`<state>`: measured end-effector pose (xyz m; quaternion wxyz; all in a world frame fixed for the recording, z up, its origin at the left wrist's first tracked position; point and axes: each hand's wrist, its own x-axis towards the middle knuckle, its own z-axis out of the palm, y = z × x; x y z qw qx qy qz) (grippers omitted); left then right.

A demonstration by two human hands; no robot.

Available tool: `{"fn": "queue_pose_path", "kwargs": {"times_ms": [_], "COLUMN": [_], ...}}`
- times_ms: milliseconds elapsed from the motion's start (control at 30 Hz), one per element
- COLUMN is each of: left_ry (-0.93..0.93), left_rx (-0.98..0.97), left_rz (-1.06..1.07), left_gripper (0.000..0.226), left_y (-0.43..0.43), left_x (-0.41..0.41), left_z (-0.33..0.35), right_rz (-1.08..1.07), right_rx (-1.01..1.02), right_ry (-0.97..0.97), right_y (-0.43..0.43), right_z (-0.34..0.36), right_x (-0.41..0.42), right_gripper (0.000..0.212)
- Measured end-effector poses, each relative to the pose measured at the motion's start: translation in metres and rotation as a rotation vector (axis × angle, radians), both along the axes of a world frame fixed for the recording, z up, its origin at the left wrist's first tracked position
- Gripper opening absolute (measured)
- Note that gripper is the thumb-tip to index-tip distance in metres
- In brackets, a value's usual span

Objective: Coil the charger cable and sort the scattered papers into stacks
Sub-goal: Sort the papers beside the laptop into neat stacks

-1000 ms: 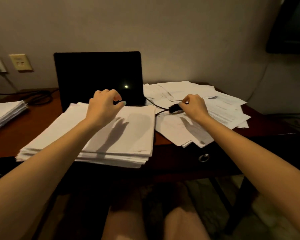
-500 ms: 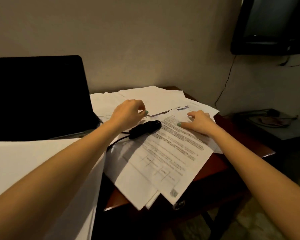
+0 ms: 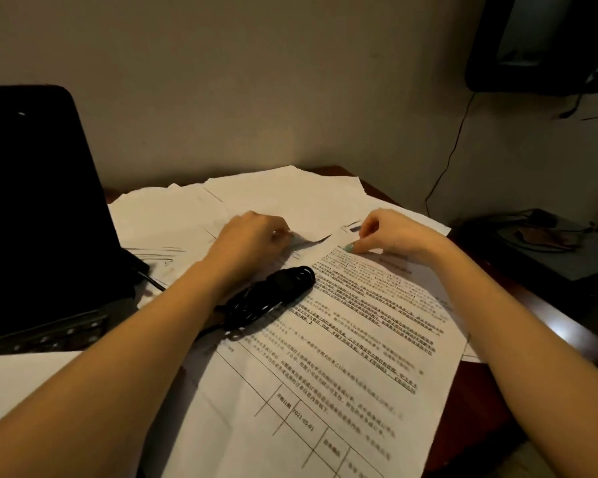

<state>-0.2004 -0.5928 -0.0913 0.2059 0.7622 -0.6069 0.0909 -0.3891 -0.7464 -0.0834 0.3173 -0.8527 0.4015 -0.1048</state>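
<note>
Coiled charger cable [image 3: 273,295]: on printed sheet [image 3: 359,343], counter's [image 3: 518,298] right edge. Right hand [image 3: 385,232] pinches that sheet's far edge; left hand [image 3: 251,238] grips neighbouring paper [image 3: 302,237].

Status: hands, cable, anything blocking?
Hands: right hand pinches printed sheet top edge; left hand curled on loose papers, grip unclear. Bundled charger cable rests on that sheet's left side, in the way of lifting it.

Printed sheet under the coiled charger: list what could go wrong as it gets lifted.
The right hand pinches the printed sheet at its far edge while the coiled charger lies on it; lifting may roll the charger off and loosen its coil. The sheet overhangs the desk front and could slide off.
</note>
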Motion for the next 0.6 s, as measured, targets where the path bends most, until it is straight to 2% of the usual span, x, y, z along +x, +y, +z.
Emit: {"fn": "queue_pose_path", "kwargs": {"times_ms": [100, 233, 300, 400, 467, 533, 600], "left_ry": [0.015, 0.186, 0.34, 0.714, 0.902, 0.984, 0.989], "left_rx": [-0.051, -0.231, -0.344, -0.509, -0.606, -0.644, -0.67], "left_rz": [-0.009, 0.047, 0.075, 0.016, -0.016, -0.024, -0.017], "left_gripper": [0.024, 0.017, 0.016, 0.016, 0.016, 0.013, 0.016], "left_y": [0.0, -0.002, -0.003, -0.002, 0.0, 0.004, 0.008], "left_x": [0.002, 0.01, 0.014, 0.017, 0.015, 0.013, 0.011], "left_z": [-0.002, -0.002, 0.002, 0.016, 0.028, 0.037, 0.039], "right_rz": [-0.003, 0.022, 0.028, -0.031, -0.11, -0.202, -0.243], "right_rx": [-0.038, 0.035, 0.034, 0.02, -0.069, -0.153, -0.178], "right_ry": [0.042, -0.043, -0.136, -0.319, -0.397, -0.507, -0.665], "right_y": [0.003, 0.007, 0.009, 0.009, 0.007, 0.005, 0.006], "right_z": [0.0, 0.002, 0.006, 0.012, 0.016, 0.019, 0.021], "right_x": [0.001, -0.003, -0.009, -0.017, -0.021, -0.025, -0.028], "right_gripper": [0.045, 0.024, 0.017, 0.012, 0.008, 0.01, 0.011]}}
